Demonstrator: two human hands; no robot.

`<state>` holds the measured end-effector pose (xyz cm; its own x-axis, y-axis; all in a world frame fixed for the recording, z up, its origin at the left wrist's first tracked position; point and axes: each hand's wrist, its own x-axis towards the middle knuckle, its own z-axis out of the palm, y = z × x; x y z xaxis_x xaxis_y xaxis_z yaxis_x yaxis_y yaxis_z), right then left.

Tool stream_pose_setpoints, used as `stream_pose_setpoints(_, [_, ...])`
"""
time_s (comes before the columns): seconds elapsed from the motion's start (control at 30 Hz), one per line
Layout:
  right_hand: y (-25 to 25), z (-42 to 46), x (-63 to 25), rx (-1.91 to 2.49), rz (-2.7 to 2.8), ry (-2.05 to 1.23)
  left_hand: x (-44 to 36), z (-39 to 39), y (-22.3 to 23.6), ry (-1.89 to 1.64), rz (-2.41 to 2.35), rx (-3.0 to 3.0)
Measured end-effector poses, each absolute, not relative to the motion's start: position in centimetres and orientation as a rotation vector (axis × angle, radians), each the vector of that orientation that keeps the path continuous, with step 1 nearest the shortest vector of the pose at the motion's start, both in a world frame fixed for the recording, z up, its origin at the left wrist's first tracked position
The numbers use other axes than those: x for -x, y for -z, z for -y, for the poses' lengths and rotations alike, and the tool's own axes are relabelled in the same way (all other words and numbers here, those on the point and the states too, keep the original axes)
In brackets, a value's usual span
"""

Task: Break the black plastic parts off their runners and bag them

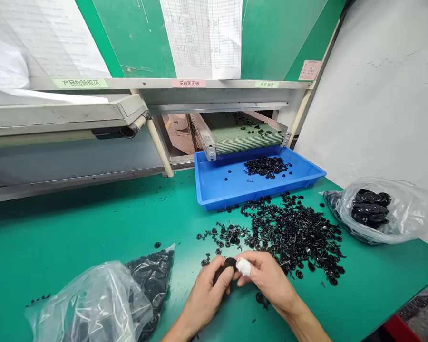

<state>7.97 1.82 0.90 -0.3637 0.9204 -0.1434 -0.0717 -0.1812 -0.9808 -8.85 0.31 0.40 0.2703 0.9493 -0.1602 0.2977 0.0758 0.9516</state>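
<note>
A round black plastic part [230, 262] is held just above the green table, between my two hands. My left hand [211, 287] is closed, its thumb and forefinger pinching the part from the left. Fingers of my right hand [266, 278] are closed at the part's right edge; its thumb has a white wrapping [244, 267]. What lies under the curled fingers is hidden. Just beyond the hands spreads a large heap of small black plastic parts [292, 232], round heads and thin stems among them. A few loose black pieces [260, 298] lie below my right hand.
A blue tray [217, 190] with more black parts stands under the end of a green conveyor belt [246, 137]. Clear plastic bags of black parts sit at the left [103, 304] and right [406, 209]. Papers [203, 38] hang on the green board.
</note>
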Motion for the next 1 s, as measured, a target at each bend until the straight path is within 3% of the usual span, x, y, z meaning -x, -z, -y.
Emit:
stream_pose_setpoints(0.33, [-2.0,-1.7,-10.2,1.088,1.790,-1.313,10.6,-1.5,-0.9,-0.442,-0.911,-1.277])
stream_pose_setpoints(0.7, [-2.4,-1.7,-9.4,1.172,1.892,-1.310,10.9,-1.6,-0.5,-0.463,-0.911,-1.220])
stream_pose_setpoints(1.0, [-1.9,-2.1,-9.1,0.942,2.166,-0.925,10.1,-1.4,-0.4,-0.512,-0.993,-1.207])
